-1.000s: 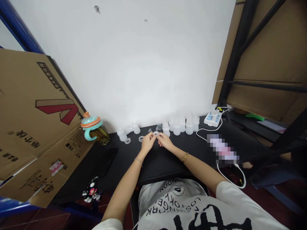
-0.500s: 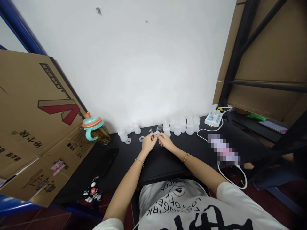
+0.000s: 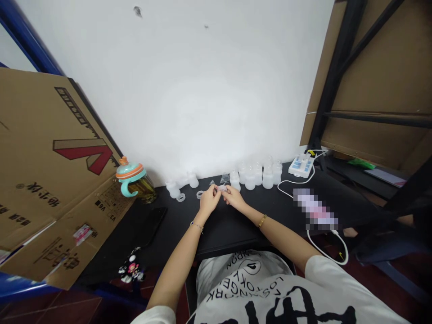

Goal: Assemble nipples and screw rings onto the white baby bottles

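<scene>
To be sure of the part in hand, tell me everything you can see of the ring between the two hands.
The ring is small, pale and translucent, plastic by its look. It is held tilted over the black table, left of a group of standing bottles. The left hand and right hand pinch it with their fingertips, covering part of its rim. Whether anything sits inside it is too small to tell.

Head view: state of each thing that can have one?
Left hand, fingers closed on clear ring
Right hand, fingers closed on same ring
Loose rings, two visible, lying on table
Right-side bottles, upright, domed tops on
Left-side bottles, no domed tops visible
Mug, upright, lid on
Power strip, plug in
Black slab, flat, dark
</scene>
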Motion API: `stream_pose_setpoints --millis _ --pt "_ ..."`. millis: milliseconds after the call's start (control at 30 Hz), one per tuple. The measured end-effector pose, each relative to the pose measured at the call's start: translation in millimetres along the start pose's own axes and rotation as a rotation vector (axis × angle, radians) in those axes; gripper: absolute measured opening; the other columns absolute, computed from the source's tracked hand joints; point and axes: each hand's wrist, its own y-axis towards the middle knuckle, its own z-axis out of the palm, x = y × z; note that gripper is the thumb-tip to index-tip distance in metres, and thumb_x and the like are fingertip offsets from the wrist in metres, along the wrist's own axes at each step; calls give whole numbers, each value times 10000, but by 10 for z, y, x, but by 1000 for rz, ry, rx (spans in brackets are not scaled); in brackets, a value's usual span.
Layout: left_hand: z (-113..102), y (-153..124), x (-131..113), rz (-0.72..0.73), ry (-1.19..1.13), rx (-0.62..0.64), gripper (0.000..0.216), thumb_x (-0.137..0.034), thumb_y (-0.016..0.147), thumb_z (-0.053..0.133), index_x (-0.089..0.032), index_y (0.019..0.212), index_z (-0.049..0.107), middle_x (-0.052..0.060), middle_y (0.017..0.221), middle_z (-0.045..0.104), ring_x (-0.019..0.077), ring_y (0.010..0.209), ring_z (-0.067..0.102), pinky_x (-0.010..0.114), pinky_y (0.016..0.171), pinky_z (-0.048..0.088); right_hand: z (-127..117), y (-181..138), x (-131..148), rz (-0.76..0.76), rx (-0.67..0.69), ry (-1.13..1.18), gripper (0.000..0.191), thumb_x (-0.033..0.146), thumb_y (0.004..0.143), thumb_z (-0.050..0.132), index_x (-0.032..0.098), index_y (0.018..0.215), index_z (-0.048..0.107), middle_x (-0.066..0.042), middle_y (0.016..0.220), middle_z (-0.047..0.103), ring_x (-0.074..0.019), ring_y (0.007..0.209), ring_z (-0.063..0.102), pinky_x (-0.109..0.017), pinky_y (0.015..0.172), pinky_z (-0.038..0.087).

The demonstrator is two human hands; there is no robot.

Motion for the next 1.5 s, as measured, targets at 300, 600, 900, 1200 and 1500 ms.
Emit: stream_pose_setpoints --millis 300,600,900,1200,1500 --pt "44 17 63 5 -116 41 296 -423 965 491 -204 904 681 -22 601 593 152 558 568 243 597 348 45 64 -114 74 54 48 250 446 977 501 201 968 550 71 554 580 -98 388 527 -182 365 370" --pt "15 -3 11 -50 -119 -33 278 -427 932 537 -207 805 649 -32 568 567 157 562 566 249 590 333 14 24 -48 41 64 -23 213 422 998 509 212 981 538 72 594 601 -80 397 528 -171 401 373" --pt "22 16 40 -44 -160 22 284 -438 925 532 -207 796 636 -19 595 615 153 547 595 245 589 384 -8 48 -57 18 26 -13 217 403 989 518 210 894 547 61 575 593 -79 402 527 -166 406 379" --pt "49 28 58 -56 -307 111 262 -439 901 514 -202 819 592 -6 631 644 150 492 603 254 551 435 6 60 -98 34 25 25 276 457 988 513 207 883 564 59 555 579 -87 400 527 -170 387 376" --pt "38 22 44 -26 -358 99 262 -429 913 519 -197 831 608 -22 603 628 144 483 591 259 558 438 -4 62 -96 24 20 23 314 502 967 527 204 873 560 57 554 579 -86 409 522 -169 403 378"
